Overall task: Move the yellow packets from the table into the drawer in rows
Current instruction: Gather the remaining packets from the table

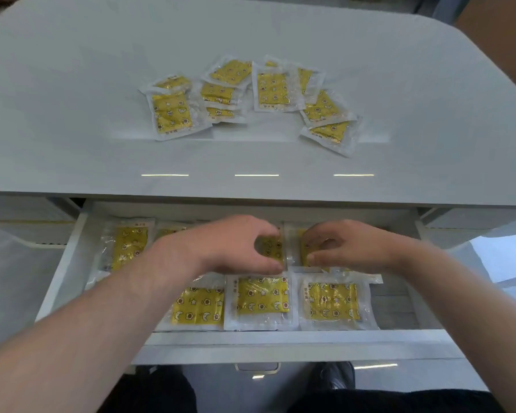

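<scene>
Several yellow packets in clear wrappers (171, 114) lie scattered on the white table (72, 114). Below its front edge the white drawer (280, 338) stands open. Inside, packets lie flat in two rows: a near row (262, 299) and a far row (128, 245). My left hand (236, 245) rests on a far-row packet (270, 248), fingers curled around its edges. My right hand (349, 245) pinches the neighbouring far-row packet (306, 251), which it largely covers. Both forearms hide part of the drawer's contents.
A bare strip of drawer floor (396, 299) shows at the right end. A metal handle (257, 368) sits on the drawer front. The drawer's side rails (438, 234) stick out on both sides. My legs and a shoe (337, 377) are underneath.
</scene>
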`<state>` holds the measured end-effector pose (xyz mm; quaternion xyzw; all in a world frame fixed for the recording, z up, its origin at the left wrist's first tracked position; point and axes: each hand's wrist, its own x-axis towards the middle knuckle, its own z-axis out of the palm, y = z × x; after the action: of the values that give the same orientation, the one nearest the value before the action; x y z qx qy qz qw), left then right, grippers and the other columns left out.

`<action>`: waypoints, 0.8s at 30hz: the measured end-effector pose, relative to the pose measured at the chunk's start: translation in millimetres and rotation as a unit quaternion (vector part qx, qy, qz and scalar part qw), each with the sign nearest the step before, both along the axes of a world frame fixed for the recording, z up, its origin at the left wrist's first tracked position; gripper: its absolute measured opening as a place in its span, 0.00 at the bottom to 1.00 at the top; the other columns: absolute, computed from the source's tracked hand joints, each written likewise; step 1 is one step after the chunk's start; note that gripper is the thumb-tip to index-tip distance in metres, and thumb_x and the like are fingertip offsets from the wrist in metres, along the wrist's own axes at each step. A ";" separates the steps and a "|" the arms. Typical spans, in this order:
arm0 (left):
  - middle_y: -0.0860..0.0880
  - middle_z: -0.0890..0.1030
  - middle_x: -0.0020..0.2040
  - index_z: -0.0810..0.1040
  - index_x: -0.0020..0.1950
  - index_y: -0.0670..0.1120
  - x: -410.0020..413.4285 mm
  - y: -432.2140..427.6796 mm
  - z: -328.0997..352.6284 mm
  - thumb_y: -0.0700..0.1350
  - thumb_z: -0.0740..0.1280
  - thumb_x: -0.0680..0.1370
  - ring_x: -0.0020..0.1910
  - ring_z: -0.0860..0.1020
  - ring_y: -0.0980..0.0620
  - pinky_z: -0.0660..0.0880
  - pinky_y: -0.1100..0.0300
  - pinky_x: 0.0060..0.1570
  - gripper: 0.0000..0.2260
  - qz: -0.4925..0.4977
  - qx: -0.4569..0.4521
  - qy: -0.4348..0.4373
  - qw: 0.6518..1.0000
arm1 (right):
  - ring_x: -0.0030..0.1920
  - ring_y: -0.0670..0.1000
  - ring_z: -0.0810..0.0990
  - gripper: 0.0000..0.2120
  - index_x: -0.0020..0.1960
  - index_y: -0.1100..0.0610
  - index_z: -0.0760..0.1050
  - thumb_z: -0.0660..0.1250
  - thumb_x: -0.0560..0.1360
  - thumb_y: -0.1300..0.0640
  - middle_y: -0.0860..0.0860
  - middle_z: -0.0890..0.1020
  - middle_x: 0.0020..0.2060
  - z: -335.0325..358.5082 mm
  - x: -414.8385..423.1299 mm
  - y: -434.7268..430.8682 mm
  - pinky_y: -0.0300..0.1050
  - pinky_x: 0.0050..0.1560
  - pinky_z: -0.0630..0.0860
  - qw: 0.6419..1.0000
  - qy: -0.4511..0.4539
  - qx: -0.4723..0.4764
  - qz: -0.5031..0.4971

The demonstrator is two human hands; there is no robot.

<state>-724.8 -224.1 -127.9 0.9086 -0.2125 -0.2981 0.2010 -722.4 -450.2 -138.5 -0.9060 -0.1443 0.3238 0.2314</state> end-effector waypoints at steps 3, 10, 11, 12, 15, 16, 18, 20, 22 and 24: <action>0.57 0.75 0.64 0.70 0.70 0.57 6.6 21.6 36.6 0.59 0.69 0.73 0.59 0.73 0.59 0.68 0.63 0.56 0.27 0.092 -0.071 0.037 0.993 | 0.58 0.44 0.78 0.24 0.68 0.49 0.72 0.69 0.73 0.44 0.43 0.78 0.60 17.6 4.6 3.6 0.38 0.56 0.74 0.999 0.032 0.019 -0.016; 0.59 0.81 0.51 0.77 0.57 0.58 10.2 48.4 88.0 0.56 0.69 0.73 0.50 0.79 0.62 0.75 0.62 0.54 0.13 0.109 -0.101 0.026 0.989 | 0.58 0.40 0.77 0.23 0.67 0.45 0.70 0.69 0.74 0.45 0.41 0.77 0.60 65.3 -10.0 9.7 0.35 0.58 0.72 0.998 0.065 0.025 -0.010; 0.57 0.82 0.50 0.79 0.56 0.57 16.1 52.2 94.9 0.54 0.69 0.74 0.49 0.80 0.60 0.76 0.61 0.53 0.11 0.150 -0.155 0.031 0.976 | 0.59 0.39 0.77 0.22 0.65 0.43 0.71 0.69 0.72 0.42 0.40 0.77 0.60 77.2 -10.9 13.1 0.35 0.58 0.72 0.997 0.062 0.045 -0.012; 0.54 0.84 0.49 0.79 0.55 0.53 22.5 56.5 100.3 0.51 0.69 0.75 0.49 0.81 0.58 0.78 0.59 0.53 0.10 0.191 -0.213 0.040 0.957 | 0.59 0.39 0.77 0.21 0.62 0.41 0.71 0.68 0.71 0.39 0.39 0.78 0.60 88.1 -9.6 17.0 0.35 0.59 0.72 0.996 0.054 0.069 -0.016; 0.45 0.83 0.48 0.79 0.54 0.46 44.3 71.6 108.8 0.45 0.67 0.77 0.46 0.81 0.50 0.79 0.54 0.52 0.07 0.281 -0.293 0.033 0.913 | 0.54 0.39 0.81 0.15 0.58 0.42 0.75 0.69 0.73 0.42 0.41 0.82 0.56 107.8 12.9 32.7 0.40 0.57 0.77 0.984 0.010 0.164 -0.071; 0.44 0.82 0.48 0.79 0.53 0.45 51.8 77.5 108.5 0.44 0.66 0.78 0.45 0.80 0.50 0.79 0.54 0.51 0.07 0.297 -0.278 0.013 0.913 | 0.54 0.42 0.82 0.13 0.58 0.44 0.76 0.69 0.75 0.46 0.43 0.82 0.55 109.0 23.9 38.4 0.43 0.58 0.78 0.978 -0.006 0.187 -0.095; 0.45 0.82 0.48 0.80 0.52 0.45 67.2 90.2 103.0 0.43 0.67 0.78 0.45 0.79 0.50 0.78 0.55 0.49 0.05 0.329 -0.239 -0.030 0.913 | 0.53 0.44 0.82 0.11 0.58 0.48 0.77 0.68 0.76 0.52 0.45 0.83 0.53 106.8 46.0 50.3 0.48 0.59 0.78 0.973 -0.043 0.196 -0.112; 0.45 0.81 0.47 0.80 0.52 0.44 84.1 102.4 94.1 0.42 0.68 0.77 0.44 0.78 0.50 0.78 0.55 0.49 0.05 0.369 -0.225 -0.064 0.900 | 0.52 0.45 0.82 0.12 0.59 0.50 0.77 0.68 0.76 0.52 0.45 0.82 0.51 100.6 66.2 61.7 0.48 0.59 0.78 0.975 -0.068 0.182 -0.108; 0.46 0.80 0.45 0.80 0.51 0.45 99.8 110.6 85.5 0.43 0.68 0.76 0.44 0.78 0.50 0.78 0.54 0.49 0.05 0.403 -0.221 -0.093 0.883 | 0.52 0.46 0.82 0.13 0.60 0.51 0.77 0.68 0.76 0.52 0.45 0.82 0.51 93.5 82.0 70.4 0.47 0.58 0.79 0.977 -0.073 0.174 -0.101; 0.48 0.79 0.45 0.79 0.48 0.47 115.1 115.3 78.3 0.45 0.69 0.75 0.44 0.77 0.51 0.77 0.55 0.49 0.04 0.421 -0.204 -0.114 0.876 | 0.52 0.47 0.82 0.14 0.61 0.51 0.77 0.68 0.76 0.51 0.45 0.82 0.52 86.2 95.7 76.3 0.47 0.58 0.79 0.979 -0.084 0.162 -0.095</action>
<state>-609.7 -108.8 -49.6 0.8786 0.1130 -0.0297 0.4631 -626.6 -373.9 -52.3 -0.8900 -0.1276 0.1953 0.3918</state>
